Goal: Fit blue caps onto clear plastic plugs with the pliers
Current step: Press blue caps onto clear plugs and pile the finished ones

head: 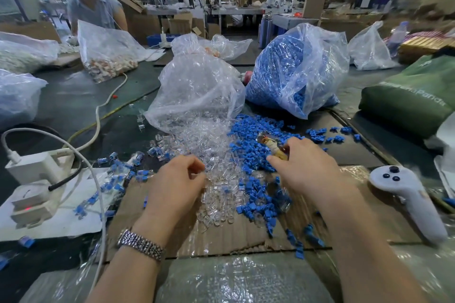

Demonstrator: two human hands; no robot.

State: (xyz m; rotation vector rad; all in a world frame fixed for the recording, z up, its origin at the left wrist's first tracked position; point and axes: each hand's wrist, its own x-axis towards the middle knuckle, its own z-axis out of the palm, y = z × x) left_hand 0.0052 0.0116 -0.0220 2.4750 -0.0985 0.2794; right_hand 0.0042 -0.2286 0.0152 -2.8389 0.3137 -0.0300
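A heap of clear plastic plugs (216,155) spills from an open clear bag (197,91) onto the cardboard (234,236). To its right lies a spread of blue caps (256,145), fed from a bag full of blue caps (283,74). My left hand (177,184) hovers at the left edge of the clear heap with fingers curled; whether it pinches a plug is unclear. My right hand (305,167) is over the blue caps, gripping the pliers (272,145), whose yellowish handle and tip stick out past my fingers. Finished capped plugs (118,174) lie scattered at the left.
A white power strip and adapter with cables (37,172) sit at the left on white paper. A white hand controller (406,197) lies at the right. A green bag (413,96) is at the far right. A person stands across the table behind another bag (105,54).
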